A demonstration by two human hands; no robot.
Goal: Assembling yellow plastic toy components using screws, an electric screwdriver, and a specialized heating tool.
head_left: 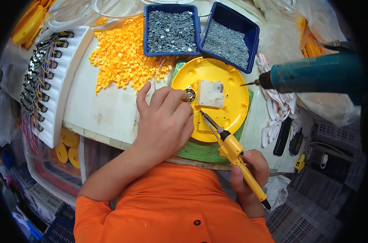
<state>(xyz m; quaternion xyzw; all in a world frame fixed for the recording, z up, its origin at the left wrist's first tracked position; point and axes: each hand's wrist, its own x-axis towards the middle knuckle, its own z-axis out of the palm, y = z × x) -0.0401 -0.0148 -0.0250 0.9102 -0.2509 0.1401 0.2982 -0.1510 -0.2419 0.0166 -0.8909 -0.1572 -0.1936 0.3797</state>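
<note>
My right hand (251, 170) is closed around the yellow handle of a soldering iron (232, 150). The iron's tip reaches the lower left part of a round yellow plastic housing (236, 93). Over that housing's left edge, my left hand (165, 117) has its fingers bent together, and its fingertips are largely hidden from above. A short thin dark line runs from them to the iron's tip; what they pinch is not clear. Just beyond the fingers sits a small round black part (190, 95). A white block (210, 94) is mounted in the housing's middle.
A teal power screwdriver (313, 75) hangs at right, its bit toward the housing. Two blue bins (199, 40) of small metal parts stand behind. Yellow pieces (123, 52) are heaped left, beside a white foam tray (76, 81) with wired parts. White parts (275, 117) lie right.
</note>
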